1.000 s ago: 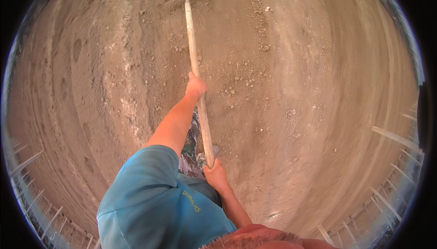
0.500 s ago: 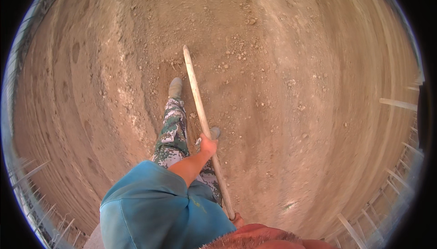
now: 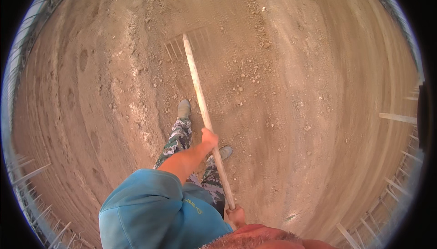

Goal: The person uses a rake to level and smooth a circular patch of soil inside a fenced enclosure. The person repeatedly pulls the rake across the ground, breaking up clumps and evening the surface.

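Bare brown earth (image 3: 300, 80) around a wooden-handled rake (image 3: 200, 95) held in two hands.

Rake slants from the person's waist out past the feet, its thin tines partly blurred; whether they touch soil I cannot tell. Left hand (image 3: 209, 137) wraps its fingers around the shaft past midway, toward the body; right hand (image 3: 236, 216) grasps the near end. Close on either side of the shaft stand the left shoe (image 3: 184, 109) and, farther back, the right shoe (image 3: 226, 152). Loose clods (image 3: 248, 71) lie scattered just right of the shaft. Open ground spreads wide both ways, edged by pale stakes (image 3: 398, 118) at right and more at left. Half a second ago the tines were indistinguishable and the shaft's far end sat nearer the left shoe.
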Demonstrator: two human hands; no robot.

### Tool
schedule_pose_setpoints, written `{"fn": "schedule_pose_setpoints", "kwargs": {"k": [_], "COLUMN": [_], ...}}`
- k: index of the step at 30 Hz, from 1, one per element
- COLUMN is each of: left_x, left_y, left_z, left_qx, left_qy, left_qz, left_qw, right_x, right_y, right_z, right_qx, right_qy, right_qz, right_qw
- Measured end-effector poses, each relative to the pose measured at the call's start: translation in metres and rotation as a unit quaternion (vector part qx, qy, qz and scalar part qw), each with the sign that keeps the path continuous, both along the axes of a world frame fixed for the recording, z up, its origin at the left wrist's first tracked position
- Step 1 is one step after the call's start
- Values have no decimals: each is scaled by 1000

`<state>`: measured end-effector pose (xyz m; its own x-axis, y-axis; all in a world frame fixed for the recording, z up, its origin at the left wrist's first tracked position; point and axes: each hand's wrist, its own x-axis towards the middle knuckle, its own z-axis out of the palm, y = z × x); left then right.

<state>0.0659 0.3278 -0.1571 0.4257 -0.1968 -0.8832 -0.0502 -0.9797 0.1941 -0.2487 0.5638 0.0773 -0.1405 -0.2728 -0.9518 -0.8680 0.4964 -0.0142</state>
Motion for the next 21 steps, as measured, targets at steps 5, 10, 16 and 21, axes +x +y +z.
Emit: {"fn": "schedule_pose_setpoints", "kwargs": {"k": [5,10,16,21], "left_x": [255,411,455,432], "left_y": [-199,-307,-338,-262], "left_z": [10,50,76,24], "left_qx": [-151,-242,-226,-139], "left_qy": [-122,-208,-144,-151], "left_qz": [45,-23,-34,-54], "left_qw": [980,947,963,977], "right_x": [279,543,624,548], "right_y": [-213,-439,-504,-363], "right_z": [-87,-80,-109,-112], "right_qx": [-211,-120,-133,-141], "right_qy": [-223,-356,-290,-240], "right_qz": [15,-157,-11,20], "right_qw": [951,913,948,960]}}
